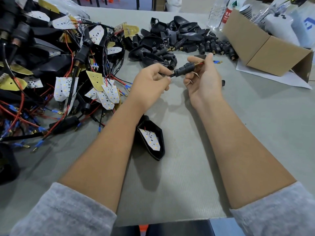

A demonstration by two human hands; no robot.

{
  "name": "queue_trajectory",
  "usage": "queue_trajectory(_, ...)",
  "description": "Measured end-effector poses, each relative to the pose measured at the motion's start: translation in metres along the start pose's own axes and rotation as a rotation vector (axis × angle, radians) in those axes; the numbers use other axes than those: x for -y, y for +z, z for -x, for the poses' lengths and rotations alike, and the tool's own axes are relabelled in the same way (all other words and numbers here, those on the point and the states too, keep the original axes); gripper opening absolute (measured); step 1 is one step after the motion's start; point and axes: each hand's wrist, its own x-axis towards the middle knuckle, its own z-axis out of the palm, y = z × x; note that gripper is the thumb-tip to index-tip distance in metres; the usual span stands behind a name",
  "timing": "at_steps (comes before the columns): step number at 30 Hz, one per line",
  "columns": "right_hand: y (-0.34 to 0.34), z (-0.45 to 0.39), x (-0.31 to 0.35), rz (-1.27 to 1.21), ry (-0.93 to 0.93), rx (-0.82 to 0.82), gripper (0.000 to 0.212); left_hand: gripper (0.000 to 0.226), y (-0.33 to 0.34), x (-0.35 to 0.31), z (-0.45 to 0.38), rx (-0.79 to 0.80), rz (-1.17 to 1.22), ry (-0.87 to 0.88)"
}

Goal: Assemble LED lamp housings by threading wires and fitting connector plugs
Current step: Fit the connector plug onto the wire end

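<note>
Grey sleeves (64, 212) are seen at the bottom edge of the head view, and both bare forearms reach forward over the grey surface (187, 193). Between the forearms a black lamp housing (150, 138) lies on the surface, its open side up, with a white LED board (150, 138) seated inside; its pointed end is turned toward the person.

Further forward, a black connector plug (185, 68) is held in the air between the two hands. The left hand (151, 82) is closed in a pinch on the black cable just where it leaves the plug. The right hand (202, 77) is curled around the other end, near the brass spring (197, 63), with the thumb raised behind it. A red wire and blue-sleeved terminals (217, 62) come out past the right fingers.

The long axis of the plug runs from lower left to upper right, with the spring end pointing up and right, away from the person.

It is judged that the wires are being drawn through the plug. This is done well if the cable is kept in line with the plug axis, and if the pull is steady, so that the terminals are not bent.

At the left, a heap of wired boards (105, 92) is seen; behind, loose black housings (179, 34) and a cardboard box (265, 46).
</note>
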Motion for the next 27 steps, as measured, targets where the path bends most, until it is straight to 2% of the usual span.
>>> queue_trajectory(7,0.004,0.003,-0.002,0.208,0.000,0.078,0.053,0.014,0.001,0.000,0.000,-0.034,0.042,-0.024)
queue_trajectory(11,0.009,0.007,-0.002,0.196,0.017,0.159,0.059,0.005,0.002,0.002,-0.002,-0.079,0.036,-0.035)
queue_trajectory(16,0.012,0.010,-0.001,0.174,0.018,0.208,0.056,0.006,0.001,0.003,-0.003,-0.082,0.055,-0.031)
queue_trajectory(19,0.013,0.013,0.000,0.156,0.026,0.247,0.043,0.003,0.001,0.003,-0.002,-0.085,0.072,-0.026)
queue_trajectory(22,0.014,0.016,0.001,0.131,0.025,0.278,0.007,0.003,0.001,0.004,-0.002,-0.092,0.072,-0.036)
queue_trajectory(27,0.014,0.015,-0.001,0.194,0.021,0.236,0.009,0.003,0.000,0.001,0.000,-0.086,0.078,-0.020)
